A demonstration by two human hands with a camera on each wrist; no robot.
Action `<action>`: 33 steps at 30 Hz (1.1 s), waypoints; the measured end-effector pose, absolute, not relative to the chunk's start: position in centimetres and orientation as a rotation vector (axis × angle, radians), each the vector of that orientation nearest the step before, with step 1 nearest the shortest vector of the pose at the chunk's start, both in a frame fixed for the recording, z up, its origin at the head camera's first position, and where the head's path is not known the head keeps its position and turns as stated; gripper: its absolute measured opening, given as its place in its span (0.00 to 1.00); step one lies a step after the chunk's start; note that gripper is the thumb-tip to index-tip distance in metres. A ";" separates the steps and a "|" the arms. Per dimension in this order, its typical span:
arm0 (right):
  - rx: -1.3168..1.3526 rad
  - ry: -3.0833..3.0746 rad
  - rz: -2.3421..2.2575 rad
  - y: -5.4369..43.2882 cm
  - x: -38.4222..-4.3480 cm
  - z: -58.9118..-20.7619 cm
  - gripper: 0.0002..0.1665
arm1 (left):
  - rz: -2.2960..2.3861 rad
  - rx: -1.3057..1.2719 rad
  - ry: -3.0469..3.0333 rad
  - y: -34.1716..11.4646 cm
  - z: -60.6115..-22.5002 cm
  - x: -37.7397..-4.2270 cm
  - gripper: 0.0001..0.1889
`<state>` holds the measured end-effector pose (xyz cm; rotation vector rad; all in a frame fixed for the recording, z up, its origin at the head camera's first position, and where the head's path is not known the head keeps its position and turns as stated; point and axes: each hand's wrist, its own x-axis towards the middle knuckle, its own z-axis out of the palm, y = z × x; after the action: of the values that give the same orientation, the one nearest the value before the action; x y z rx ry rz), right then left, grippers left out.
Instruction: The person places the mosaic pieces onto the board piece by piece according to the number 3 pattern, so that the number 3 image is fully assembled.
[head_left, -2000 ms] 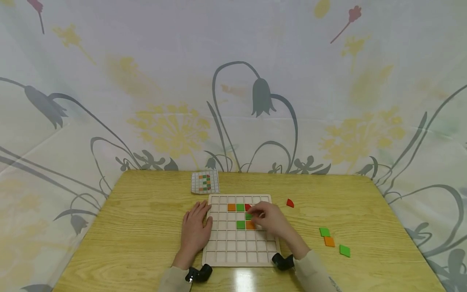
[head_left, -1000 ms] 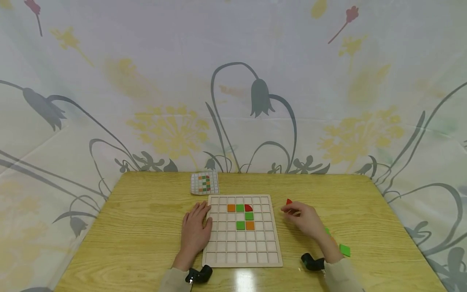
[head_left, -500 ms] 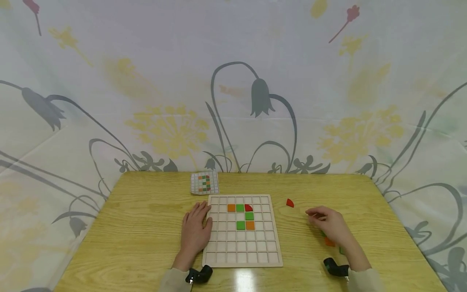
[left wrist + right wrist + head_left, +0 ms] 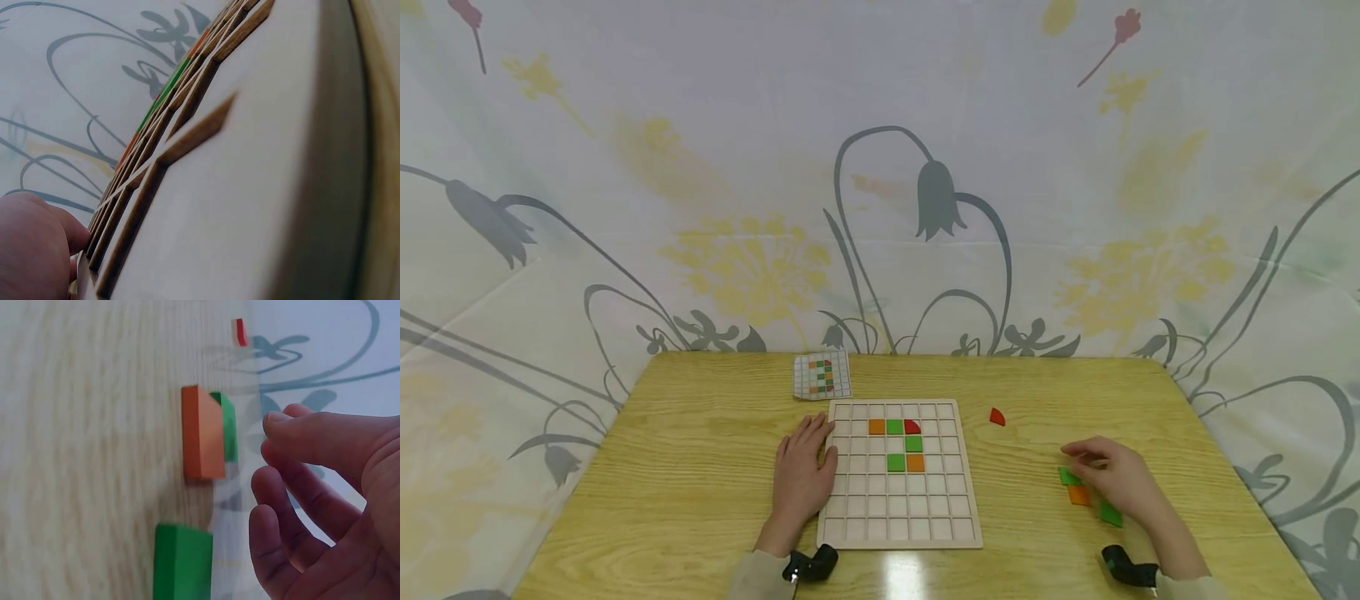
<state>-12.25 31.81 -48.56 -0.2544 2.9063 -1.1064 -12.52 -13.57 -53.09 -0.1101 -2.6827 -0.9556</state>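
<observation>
Right hand (image 4: pixel 1114 477): hovering at lower right of the frame; thumb and forefinger tips are nearly meeting, pinching nothing visible
Left hand (image 4: pixel 803 467): resting at lower centre, fingers relaxed, touching the left edge of the gridded board (image 4: pixel 897 506); gripping nothing
Tile trouble: upper green tile (image 4: pixel 1068 476) and orange tile (image 4: pixel 1078 496) are lying close together at lower right; a careless pinch could be dragging both; lower green tile (image 4: pixel 1111 515) is sitting partly behind the hand, inviting a nudge
Board trouble: a lifted left hand could be letting it slide
Surfaces: board is showing pale, wood-like cells between raised ridges; tiles are looking smooth, thick, flat-faced; red quarter-round (image 4: pixel 997 417), right of centre, is curving along one side
</observation>
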 end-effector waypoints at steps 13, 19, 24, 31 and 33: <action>-0.250 2.865 -1.089 31.1 -12.0 -48.9 0.19 | -0.958 -0.111 -2.690 -13.7 -53.2 -12.6 0.20; -0.290 2.892 -1.013 30.5 -12.2 -48.9 0.17 | -0.960 -0.118 -2.690 -13.7 -53.2 -12.5 0.20; -0.271 2.912 -0.984 30.3 -12.3 -48.9 0.18 | -0.951 -0.118 -2.693 -13.7 -53.4 -12.4 0.20; -0.227 2.908 -0.986 29.7 -12.5 -48.8 0.20 | -0.960 -0.121 -2.684 -13.6 -53.1 -12.4 0.20; -0.226 2.909 -1.006 29.5 -12.6 -48.9 0.20 | -0.962 -0.124 -2.682 -13.6 -53.1 -12.4 0.20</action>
<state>-12.63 29.53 -48.90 -0.2264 2.9090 -1.0062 -12.38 -13.56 -53.09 -0.1235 -2.6825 -0.9620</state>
